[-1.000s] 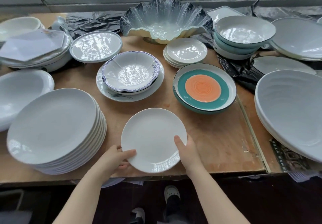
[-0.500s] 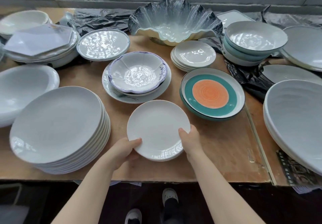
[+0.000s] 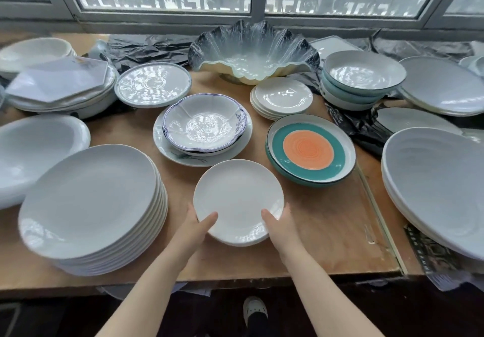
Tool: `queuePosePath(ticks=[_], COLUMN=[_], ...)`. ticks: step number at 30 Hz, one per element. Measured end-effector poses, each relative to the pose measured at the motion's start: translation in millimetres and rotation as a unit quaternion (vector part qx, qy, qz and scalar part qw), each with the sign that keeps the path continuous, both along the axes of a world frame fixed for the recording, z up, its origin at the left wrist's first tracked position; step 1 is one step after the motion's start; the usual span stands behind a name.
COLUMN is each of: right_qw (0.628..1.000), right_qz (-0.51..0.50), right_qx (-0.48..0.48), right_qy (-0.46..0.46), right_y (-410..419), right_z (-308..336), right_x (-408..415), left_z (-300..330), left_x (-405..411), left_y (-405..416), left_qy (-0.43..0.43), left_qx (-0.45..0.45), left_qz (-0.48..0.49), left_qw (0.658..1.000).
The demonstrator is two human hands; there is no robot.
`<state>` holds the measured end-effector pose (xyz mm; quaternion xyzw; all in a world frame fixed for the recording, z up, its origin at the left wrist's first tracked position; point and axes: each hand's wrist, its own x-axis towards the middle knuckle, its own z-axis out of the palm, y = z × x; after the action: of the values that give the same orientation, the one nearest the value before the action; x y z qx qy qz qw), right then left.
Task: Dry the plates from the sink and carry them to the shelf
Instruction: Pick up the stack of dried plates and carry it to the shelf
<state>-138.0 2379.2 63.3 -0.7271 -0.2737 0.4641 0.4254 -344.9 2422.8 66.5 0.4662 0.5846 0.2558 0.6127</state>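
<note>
Both hands (image 3: 199,225) (image 3: 279,222) grip a white plate (image 3: 237,197) (seemingly resting on the table (image 3: 327,218)).

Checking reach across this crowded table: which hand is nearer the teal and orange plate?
Right. The right hand grips the small white plate on the side facing the teal and orange plate; the left hand grips the plate's far side.

Left hand (image 3: 196,222): thumb lay over the near-left rim of the white plate (image 3: 237,200), gripping.
Right hand (image 3: 279,221): thumb over near-right rim, gripping.
Forearms: bare, extended forward.
</note>
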Motion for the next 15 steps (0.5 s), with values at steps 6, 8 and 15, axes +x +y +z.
queuePosePath(ticks=[6,8,15], right_qw=[1.0,1.0,0.999], right_qz=[0.003,-0.002,-0.051], right_qx=[-0.022,-0.03,-0.013], right_qy=[-0.012,-0.003,0.006], right_y=[-2.5,-3.3,-24.9], right_z=[9.2,13.7,20.1], right_x=[-1.7,-2.8,-30.3], left_z=[0.1,0.6,10.3], left_x=[-7.5,-10.7,-27.5], left_y=[10.4,10.2,-3.1], left_qy=[-0.019,-0.029,-0.046], left_qx=[-0.004,0.003,0.027], left_qz=[-0.055,-0.069,-0.066], left_qw=[0.998,0.997,0.996])
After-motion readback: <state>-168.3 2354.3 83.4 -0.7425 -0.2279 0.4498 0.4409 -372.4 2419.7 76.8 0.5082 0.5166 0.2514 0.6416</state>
